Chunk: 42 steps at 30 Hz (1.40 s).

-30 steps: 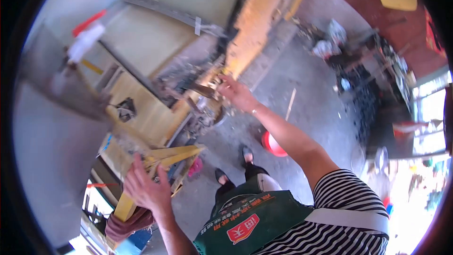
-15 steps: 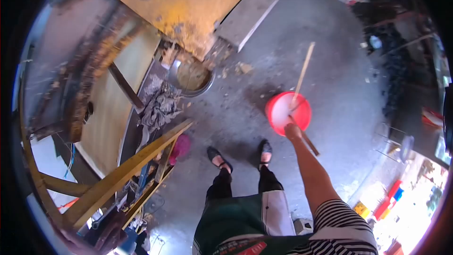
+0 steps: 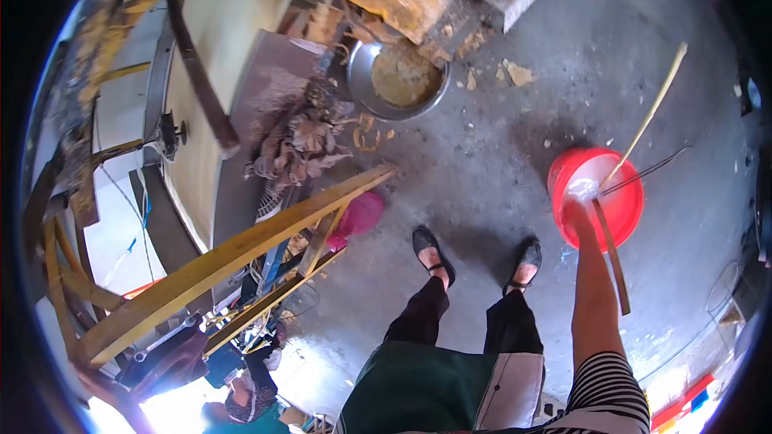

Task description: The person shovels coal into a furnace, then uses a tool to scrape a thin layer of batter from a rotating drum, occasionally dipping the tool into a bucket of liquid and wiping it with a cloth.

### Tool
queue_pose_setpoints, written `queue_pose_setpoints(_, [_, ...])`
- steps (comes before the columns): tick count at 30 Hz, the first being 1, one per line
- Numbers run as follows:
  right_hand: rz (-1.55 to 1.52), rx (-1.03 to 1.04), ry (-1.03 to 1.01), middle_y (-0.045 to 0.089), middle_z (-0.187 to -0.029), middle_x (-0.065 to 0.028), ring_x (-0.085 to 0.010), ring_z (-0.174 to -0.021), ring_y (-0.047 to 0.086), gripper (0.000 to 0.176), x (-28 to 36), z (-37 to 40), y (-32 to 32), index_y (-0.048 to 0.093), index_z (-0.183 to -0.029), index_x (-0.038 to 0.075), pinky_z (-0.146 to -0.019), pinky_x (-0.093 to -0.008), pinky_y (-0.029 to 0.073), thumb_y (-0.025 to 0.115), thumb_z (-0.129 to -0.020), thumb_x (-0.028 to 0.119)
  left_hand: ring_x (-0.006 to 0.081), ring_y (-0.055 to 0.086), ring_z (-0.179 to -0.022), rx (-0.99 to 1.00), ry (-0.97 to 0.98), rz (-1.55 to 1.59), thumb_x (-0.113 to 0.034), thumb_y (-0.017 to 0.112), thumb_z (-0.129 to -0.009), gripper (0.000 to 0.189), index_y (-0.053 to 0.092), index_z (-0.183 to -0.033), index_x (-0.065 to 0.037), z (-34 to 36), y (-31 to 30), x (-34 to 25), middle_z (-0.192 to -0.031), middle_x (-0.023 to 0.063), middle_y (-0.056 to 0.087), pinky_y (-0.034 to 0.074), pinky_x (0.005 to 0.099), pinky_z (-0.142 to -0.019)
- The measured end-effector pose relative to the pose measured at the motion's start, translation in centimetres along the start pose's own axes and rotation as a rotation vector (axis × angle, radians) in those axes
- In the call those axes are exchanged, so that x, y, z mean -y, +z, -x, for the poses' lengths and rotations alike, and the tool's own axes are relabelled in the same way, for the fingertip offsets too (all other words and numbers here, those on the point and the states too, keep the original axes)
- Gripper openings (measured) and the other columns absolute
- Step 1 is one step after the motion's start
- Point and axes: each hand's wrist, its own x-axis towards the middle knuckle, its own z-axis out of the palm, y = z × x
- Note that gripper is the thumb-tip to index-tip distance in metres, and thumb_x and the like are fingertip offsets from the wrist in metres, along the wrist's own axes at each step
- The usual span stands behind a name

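Observation:
My right arm reaches down into a red bucket (image 3: 638, 217) on the grey floor. Inside the bucket is whitish liquid, and my right hand (image 3: 575, 213) is at or in it near the left side; its fingers are hidden. A long light stick (image 3: 658, 100), thin dark rods (image 3: 655, 165) and a flat brown strip (image 3: 614, 261) stick out of the bucket. They stand to the right of my hand, and whether it touches them is unclear. My left hand does not show.
A metal basin (image 3: 441, 95) with murky contents lies at the upper middle. Yellow wooden framing (image 3: 241, 261) crosses the left side, near a pink object (image 3: 359, 215) and crumpled cloth (image 3: 305, 135). Another person (image 3: 245, 402) is at the lower left.
The view has shifted, so the bucket now appears farther right. My right hand has gone from beside the stick and strip over the bucket down into its left part.

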Motion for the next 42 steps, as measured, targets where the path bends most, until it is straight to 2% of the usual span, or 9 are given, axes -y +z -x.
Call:
queue_pose_setpoints(1, [-0.375,-0.107,0.161,0.065,-0.083,-0.0143,-0.0295,-0.080,0.062,0.018,-0.4,0.8,-0.9,0.065,-0.080,0.007,-0.069,-0.0439,0.050,0.050,-0.081,0.018,0.0293,0.051,-0.112,0.000,-0.028,0.011,-0.042,0.039,-0.094,0.055,0.043,-0.131,-0.001,0.6,0.2,-0.5,-0.125,0.0165,0.052,0.041,0.0401,-0.093])
queue_pose_setpoints(5, [-0.135,-0.071,0.032,0.065,-0.088,-0.0105,-0.0257,-0.083,0.064,0.022,-0.9,2.7,1.6,0.066,-0.084,0.008,-0.076,-0.0405,0.051,0.046,-0.082,0.017,0.0267,0.049,-0.116,-0.112,-0.239,0.128,-0.040,0.032,-0.097,0.052,0.046,-0.129,-0.001,1.6,2.8,-7.3,-0.128,0.0148,0.050,0.037,0.0362,-0.098])
queue_pose_setpoints(8, [0.077,-0.109,0.099,0.065,-0.087,-0.0075,-0.0215,-0.082,0.062,0.019,3.3,8.0,-21.2,0.063,-0.086,0.009,-0.085,-0.0390,0.046,0.047,-0.080,0.017,0.0261,0.049,-0.115,0.082,-0.159,0.189,-0.035,0.034,-0.097,0.048,0.048,-0.127,-0.002,1.7,2.2,-8.1,-0.128,0.0142,0.051,0.037,0.0350,-0.097])
queue_pose_setpoints(12, [-0.693,-0.338,0.315,0.067,-0.088,-0.0093,-0.0236,-0.081,0.065,0.019,10.0,11.1,-41.7,0.063,-0.092,0.004,-0.074,-0.0357,0.051,0.051,-0.088,0.019,0.0282,0.051,-0.112,0.123,-0.106,0.188,-0.023,0.044,-0.089,0.042,0.051,-0.125,0.000,1.4,1.3,-10.6,-0.120,0.0178,0.055,0.037,0.0363,-0.096])
queue_pose_setpoints(14, [-0.958,-0.651,0.191,0.067,-0.088,-0.0127,-0.0236,-0.082,0.066,0.023,12.7,11.0,-49.3,0.062,-0.096,0.003,-0.070,-0.0319,0.051,0.055,-0.089,0.024,0.0296,0.053,-0.106,0.069,0.003,0.190,-0.025,0.047,-0.086,0.046,0.049,-0.127,-0.002,1.0,1.2,-10.7,-0.118,0.0177,0.056,0.039,0.0400,-0.092])
queue_pose_setpoints(18, [-1.000,-0.724,0.024,0.064,-0.090,-0.0155,-0.0303,-0.083,0.064,0.022,20.7,13.7,-71.4,0.062,-0.096,0.003,-0.072,-0.0361,0.050,0.054,-0.088,0.022,0.0303,0.051,-0.085,0.160,0.010,-0.001,-0.042,0.059,-0.074,0.066,0.048,-0.126,-0.004,0.1,-0.8,-10.6,-0.086,0.0124,0.052,0.038,0.0410,-0.080])
queue_pose_setpoints(24, [-0.795,-0.881,-0.352,0.061,-0.094,-0.0184,-0.0354,-0.089,0.059,0.027,33.7,17.2,-98.0,0.062,-0.097,0.003,-0.076,-0.0390,0.047,0.047,-0.090,0.024,0.0289,0.049,-0.082,0.187,0.031,0.112,-0.044,0.066,-0.066,0.073,0.049,-0.124,-0.003,-1.5,-3.1,-9.3,-0.086,0.0110,0.051,0.037,0.0402,-0.080])
queue_pose_setpoints(32, [0.110,-0.528,-0.356,0.066,-0.086,-0.0166,-0.0330,-0.080,0.063,0.023,41.1,5.5,-103.7,0.068,-0.090,0.005,-0.073,-0.0374,0.048,0.056,-0.080,0.021,0.0317,0.049,-0.091,0.261,0.006,0.305,-0.044,0.066,-0.068,0.071,0.049,-0.122,-0.002,-1.8,-4.5,-6.7,-0.095,0.0130,0.053,0.035,0.0443,-0.082])
queue_pose_setpoints(42, [-1.083,-0.571,-0.443,0.066,-0.077,-0.0095,-0.0159,-0.075,0.061,0.018,45.6,12.0,-104.4,0.064,-0.076,-0.005,-0.071,-0.0300,0.048,0.046,-0.072,-0.002,0.0317,0.049,-0.094,0.232,0.038,0.414,-0.035,0.066,-0.067,0.062,0.053,-0.118,-0.003,-1.9,-4.9,-5.5,-0.099,0.0133,0.054,0.037,0.0453,-0.084])
